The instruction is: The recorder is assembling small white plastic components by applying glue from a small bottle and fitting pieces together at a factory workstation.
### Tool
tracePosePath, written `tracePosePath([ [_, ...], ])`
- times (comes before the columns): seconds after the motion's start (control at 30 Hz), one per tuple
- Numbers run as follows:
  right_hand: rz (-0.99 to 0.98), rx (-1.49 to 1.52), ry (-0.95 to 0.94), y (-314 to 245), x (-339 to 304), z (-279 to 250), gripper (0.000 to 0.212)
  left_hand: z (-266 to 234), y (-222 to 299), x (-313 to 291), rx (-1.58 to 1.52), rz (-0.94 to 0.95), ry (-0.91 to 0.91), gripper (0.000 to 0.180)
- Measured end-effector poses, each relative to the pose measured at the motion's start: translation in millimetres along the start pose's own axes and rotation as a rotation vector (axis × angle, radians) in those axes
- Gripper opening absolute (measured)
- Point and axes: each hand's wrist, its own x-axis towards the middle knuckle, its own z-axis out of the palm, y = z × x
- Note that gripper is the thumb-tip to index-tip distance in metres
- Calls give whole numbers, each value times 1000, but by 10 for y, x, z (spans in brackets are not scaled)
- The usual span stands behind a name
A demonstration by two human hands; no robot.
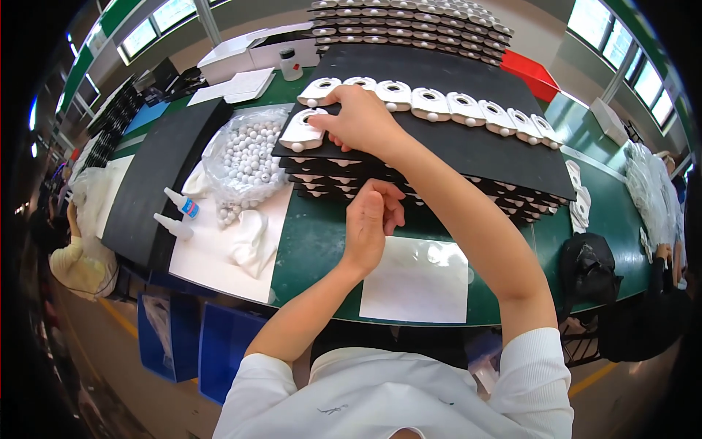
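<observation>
My right hand (362, 121) reaches over the top black board (439, 154) of a stack, its thumb and fingers closed at the edge of a white plastic housing (301, 132). That housing has a round hole and a small white ball at its front. It lies at the board's left front corner. Behind it runs a row of similar white housings (428, 104), each with a ball. My left hand (371, 223) hovers before the stack with its fingers curled in; whatever might be inside them is hidden.
Left of the stack lie a clear bag of white balls (252, 150), two small glue bottles (179, 212), a crumpled white cloth (250, 241) and a black board (164, 183). A white sheet (415, 282) rests on the green table (322, 241). Behind stand more stacked housings (409, 33) and a red bin (532, 73).
</observation>
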Motion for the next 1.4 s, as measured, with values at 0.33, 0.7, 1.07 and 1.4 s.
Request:
tracePosePath([
  [0.33,-626,-205,640,262,-1165,-905,19,-2,-74,-2,48,11,63,46],
  [0.7,377,-791,641,2213,-2694,-3224,48,-285,366,300,311,530,781,22],
  [1.07,917,-1022,202,2247,-2543,-2811,68,-2917,189,1408,1022,265,750,42],
  [1.4,661,-1138,200,2001,-2582,-2445,22,-2874,-215,1421,1811,-609,184,88],
])
